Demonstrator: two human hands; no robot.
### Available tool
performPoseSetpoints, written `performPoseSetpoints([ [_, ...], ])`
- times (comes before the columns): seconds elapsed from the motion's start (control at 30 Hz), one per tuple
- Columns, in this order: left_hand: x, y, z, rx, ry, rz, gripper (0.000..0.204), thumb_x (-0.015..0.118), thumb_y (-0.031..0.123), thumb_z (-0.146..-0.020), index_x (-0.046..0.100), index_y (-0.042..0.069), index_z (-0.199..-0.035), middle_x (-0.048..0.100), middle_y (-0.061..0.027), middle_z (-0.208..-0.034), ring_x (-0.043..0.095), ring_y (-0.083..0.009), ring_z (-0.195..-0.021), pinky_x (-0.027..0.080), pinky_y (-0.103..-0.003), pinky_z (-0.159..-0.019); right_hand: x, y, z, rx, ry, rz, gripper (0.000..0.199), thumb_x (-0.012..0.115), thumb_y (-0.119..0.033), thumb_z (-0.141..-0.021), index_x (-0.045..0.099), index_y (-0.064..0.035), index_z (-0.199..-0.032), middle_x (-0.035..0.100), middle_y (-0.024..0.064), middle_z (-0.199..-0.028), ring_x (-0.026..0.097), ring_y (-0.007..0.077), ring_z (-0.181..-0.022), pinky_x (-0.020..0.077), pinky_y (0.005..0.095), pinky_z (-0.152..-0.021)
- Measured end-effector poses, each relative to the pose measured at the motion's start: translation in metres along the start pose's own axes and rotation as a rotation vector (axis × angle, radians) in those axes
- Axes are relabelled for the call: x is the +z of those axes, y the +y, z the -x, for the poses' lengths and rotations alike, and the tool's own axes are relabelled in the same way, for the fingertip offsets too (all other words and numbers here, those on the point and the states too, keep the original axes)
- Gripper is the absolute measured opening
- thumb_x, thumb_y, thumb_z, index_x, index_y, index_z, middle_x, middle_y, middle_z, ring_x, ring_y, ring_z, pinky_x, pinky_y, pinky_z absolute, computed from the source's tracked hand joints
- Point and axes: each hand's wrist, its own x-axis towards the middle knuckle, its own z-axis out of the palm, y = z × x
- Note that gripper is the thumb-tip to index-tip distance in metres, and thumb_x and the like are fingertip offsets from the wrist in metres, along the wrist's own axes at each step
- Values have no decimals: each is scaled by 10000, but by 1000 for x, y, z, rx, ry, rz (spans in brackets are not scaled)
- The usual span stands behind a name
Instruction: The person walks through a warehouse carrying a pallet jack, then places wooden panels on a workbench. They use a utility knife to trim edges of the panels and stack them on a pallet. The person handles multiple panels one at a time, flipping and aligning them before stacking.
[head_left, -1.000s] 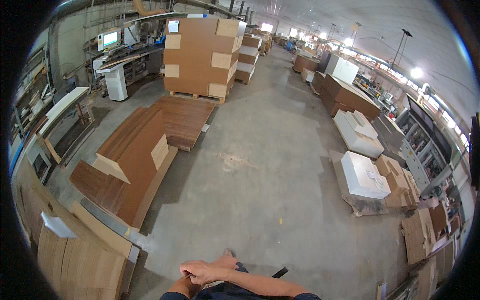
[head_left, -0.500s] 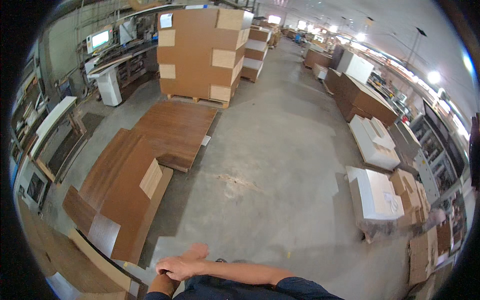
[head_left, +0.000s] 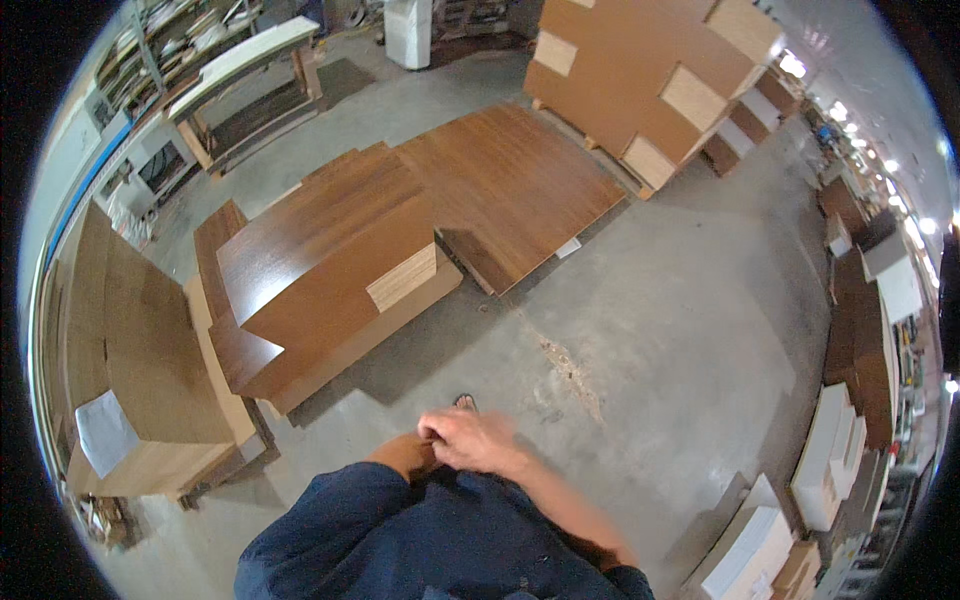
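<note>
My right hand [head_left: 468, 438] is closed over my left wrist [head_left: 418, 455] in front of my dark shirt. Its fingers curl around the wrist. My left hand lies mostly hidden behind the right one, so its fingers cannot be made out. No tool or part shows in either hand. Ahead of me to the left lies a low stack of brown wood-grain panels [head_left: 330, 240], with a pale patch on its side. A large flat brown panel [head_left: 510, 190] adjoins it on the far side.
A light-brown panel stack [head_left: 150, 340] with a white sheet [head_left: 105, 432] stands close on my left. At the far side rises a tall brown stack [head_left: 640, 80] on a pallet. White panels [head_left: 750, 555] lie at the lower right. A workbench [head_left: 245, 65] stands far left.
My view has turned left and down, so the panel stacks shift toward the right in the picture. My right hand stays on my left wrist.
</note>
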Motion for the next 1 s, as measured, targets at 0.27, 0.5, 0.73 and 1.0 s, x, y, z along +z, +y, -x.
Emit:
performPoseSetpoints([
  [0.27, -157, -49, -129, -114, 39, 118, 340, 574, 354, -828, 700, 75, -975, 684, -185, -1008, 649, -380, -952, 526, -466, -809, -194, 70, -75, 20, -28, -138, 134, 534, 2, -790, 479, -19, -911, 574, 164, -875, 574, 374, -851, 467, 453, -742],
  [0.5, -283, -155, -238, -383, 167, 248, 379, 571, 406, -820, 707, 94, -988, 686, -178, -1016, 648, -376, -973, 529, -467, -833, -317, 223, -141, -51, -82, -183, 151, 622, -8, -806, 576, -38, -946, 603, 77, -811, 600, 183, -707, 504, 316, -665],
  [0.73, -311, -320, -214, -1011, 560, 458, 374, 589, 419, -852, 692, 76, -961, 686, -175, -943, 656, -358, -881, 522, -470, -784, -483, 325, -194, 245, -91, -220, 185, 685, -131, -845, 640, -14, -982, 621, -3, -786, 549, 73, -693, 478, 245, -653],
  [1.0, -203, -422, -230, -1132, 455, 818, 399, 613, 420, -803, 690, 30, -774, 697, -178, -817, 666, -359, -728, 517, -442, -645, -573, 423, -342, 470, -238, -306, 142, 676, -140, -871, 674, -25, -954, 641, -20, -794, 545, 49, -693, 467, 235, -635],
])
